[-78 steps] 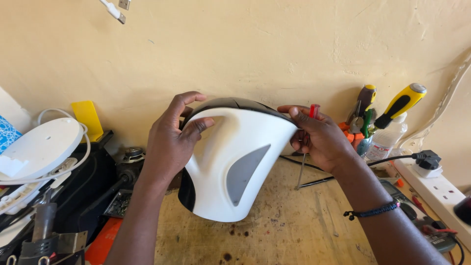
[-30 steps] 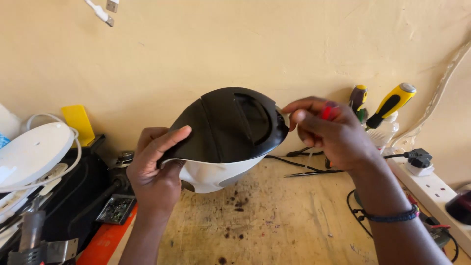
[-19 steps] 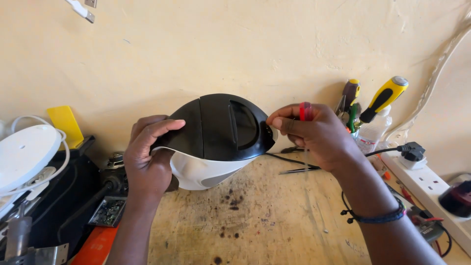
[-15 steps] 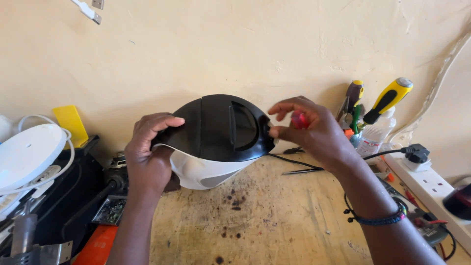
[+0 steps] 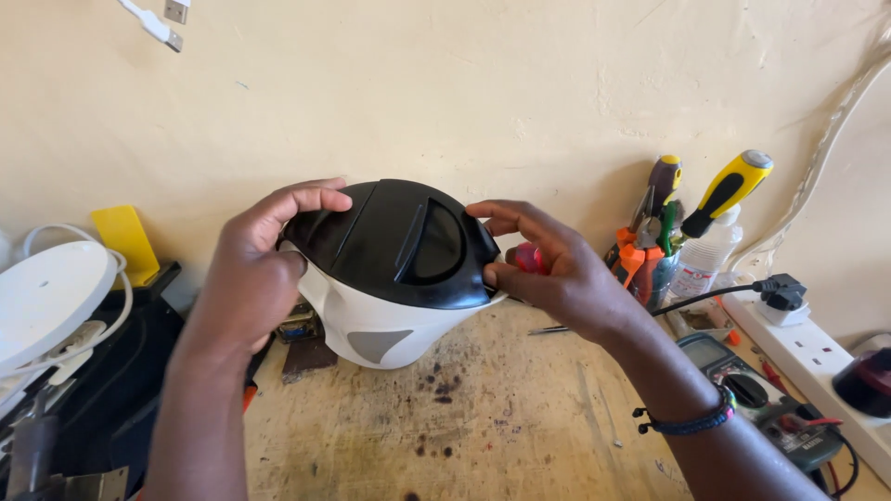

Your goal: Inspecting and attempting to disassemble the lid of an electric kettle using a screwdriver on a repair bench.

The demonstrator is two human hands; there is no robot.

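A white electric kettle (image 5: 371, 320) with a black lid (image 5: 394, 241) is held above a worn wooden bench (image 5: 483, 427), tilted so the lid faces me. My left hand (image 5: 251, 278) grips its left side, fingers curled over the lid's edge. My right hand (image 5: 552, 269) presses thumb and fingers against the lid's right edge. A small red object (image 5: 529, 257) is tucked in the right palm, mostly hidden.
Screwdrivers with yellow and black handles (image 5: 729, 190) and pliers stand in a holder by the wall. A multimeter (image 5: 752, 394) and a white power strip (image 5: 807, 348) lie at right. A white round base (image 5: 46, 301) and black boxes sit at left.
The kettle was turned from side-on to lid-up and lowered slightly. My right hand moved in against the lid's right edge, with the red object slipping deeper into the palm.
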